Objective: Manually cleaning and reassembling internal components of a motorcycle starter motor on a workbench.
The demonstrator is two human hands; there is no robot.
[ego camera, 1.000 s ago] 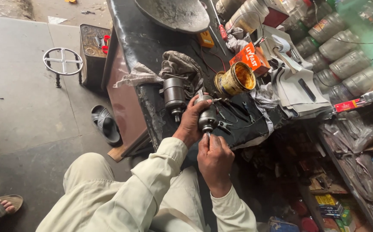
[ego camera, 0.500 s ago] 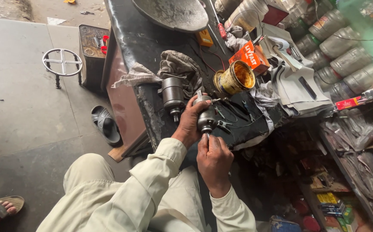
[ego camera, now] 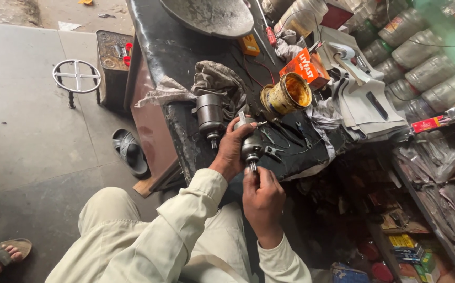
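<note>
2 hands on a small motor part at the near edge of a black workbench.

The right hand (ego camera: pixel 263 198), nearest, pinches the shaft tip poking from the bottom of the small grey motor part (ego camera: pixel 251 147); the left hand (ego camera: pixel 233 149) wraps around its body, holding it just over the workbench (ego camera: pixel 175 52) edge. Just left of it, on that edge, stands a second cylindrical motor (ego camera: pixel 209 114) against a crumpled rag (ego camera: pixel 218 81). Beyond sit an open yellow tin (ego camera: pixel 287 94) (lying on its side), an orange box (ego camera: pixel 308 67), and a large grey metal bowl (ego camera: pixel 209 15) at the far end.
</note>
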